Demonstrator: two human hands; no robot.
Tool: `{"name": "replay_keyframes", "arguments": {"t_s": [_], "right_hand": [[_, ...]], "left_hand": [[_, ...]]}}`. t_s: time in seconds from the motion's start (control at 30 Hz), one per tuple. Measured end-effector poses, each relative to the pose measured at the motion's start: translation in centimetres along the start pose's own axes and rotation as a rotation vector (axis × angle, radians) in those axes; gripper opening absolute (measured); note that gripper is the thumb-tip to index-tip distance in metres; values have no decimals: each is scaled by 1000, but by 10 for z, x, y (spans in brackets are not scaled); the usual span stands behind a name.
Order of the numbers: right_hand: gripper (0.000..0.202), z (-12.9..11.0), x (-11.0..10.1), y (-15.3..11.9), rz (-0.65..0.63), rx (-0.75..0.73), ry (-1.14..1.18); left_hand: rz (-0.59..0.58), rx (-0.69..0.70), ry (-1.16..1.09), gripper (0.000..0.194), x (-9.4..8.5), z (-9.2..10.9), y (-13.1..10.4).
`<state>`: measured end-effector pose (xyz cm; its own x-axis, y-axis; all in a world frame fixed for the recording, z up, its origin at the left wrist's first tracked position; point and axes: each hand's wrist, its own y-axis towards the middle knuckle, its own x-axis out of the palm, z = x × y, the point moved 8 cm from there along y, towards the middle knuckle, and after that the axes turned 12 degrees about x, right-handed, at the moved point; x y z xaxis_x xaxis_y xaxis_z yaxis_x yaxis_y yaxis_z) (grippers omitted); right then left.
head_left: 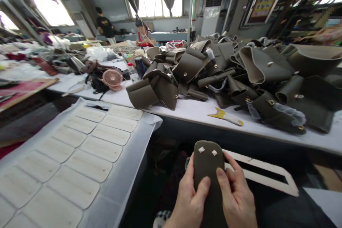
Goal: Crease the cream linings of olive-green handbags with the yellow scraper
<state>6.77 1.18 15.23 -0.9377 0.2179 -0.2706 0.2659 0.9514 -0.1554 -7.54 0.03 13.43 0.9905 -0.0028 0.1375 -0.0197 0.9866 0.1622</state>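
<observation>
Both my hands grip a dark olive leather panel point(208, 164) with rounded top corners, held upright in front of me at the lower right. Two small pale diamond-shaped pieces sit near its top edge. My left hand point(191, 192) wraps its left side, thumb pressed on the face. My right hand point(236, 194) closes on the right side, its thumb also on the face and its index finger along the edge. Behind my right hand lies a cream-coloured frame-shaped piece point(267, 178) with a long slot. The panel's lower end runs out of view.
On the left, pale rounded panels point(88, 164) lie in rows on a white sheet. Across the white table point(187, 108) rise heaped olive leather bag pieces point(192, 64). A yellow-tipped scraper point(224, 115), a pink fan point(112, 78) and a bottle point(131, 71) stand or lie there. People are farther back.
</observation>
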Motion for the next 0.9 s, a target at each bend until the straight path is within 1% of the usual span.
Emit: {"name": "replay_keyframes", "arguments": {"t_s": [0.1, 0.2, 0.3, 0.37, 0.5, 0.6, 0.7, 0.77, 0.8, 0.83, 0.9], "right_hand": [[61, -2, -3, 1, 56, -94, -137], [63, 2, -3, 4, 60, -104, -163], [65, 3, -1, 5, 49, -113, -184], [64, 1, 0, 5, 32, -127, -197], [59, -5, 1, 4, -14, -107, -128], [53, -7, 0, 5, -50, -85, -58], [37, -9, -4, 7, -39, -124, -20], [24, -10, -9, 9, -16, -156, 46], [18, -10, -11, 10, -28, -146, 112], [16, -8, -11, 11, -58, -110, 202], [17, -1, -8, 14, -147, 36, 409]], "left_hand": [[-9, 93, 159, 59, -1, 15, 1], [-28, 184, 280, 56, 0, 28, 2], [-32, 234, 355, 55, -1, 33, 0], [-21, 233, 361, 56, -4, 32, -1], [-9, 233, 290, 61, -12, 32, 0], [-5, 209, 86, 64, -16, 29, 5], [-6, 148, -115, 68, -15, 22, 9], [-7, 139, -161, 71, -12, 21, 11], [-8, 142, -165, 72, -11, 22, 11], [-9, 149, -156, 72, -11, 23, 12], [-13, 172, -89, 76, -11, 27, 13]]}}
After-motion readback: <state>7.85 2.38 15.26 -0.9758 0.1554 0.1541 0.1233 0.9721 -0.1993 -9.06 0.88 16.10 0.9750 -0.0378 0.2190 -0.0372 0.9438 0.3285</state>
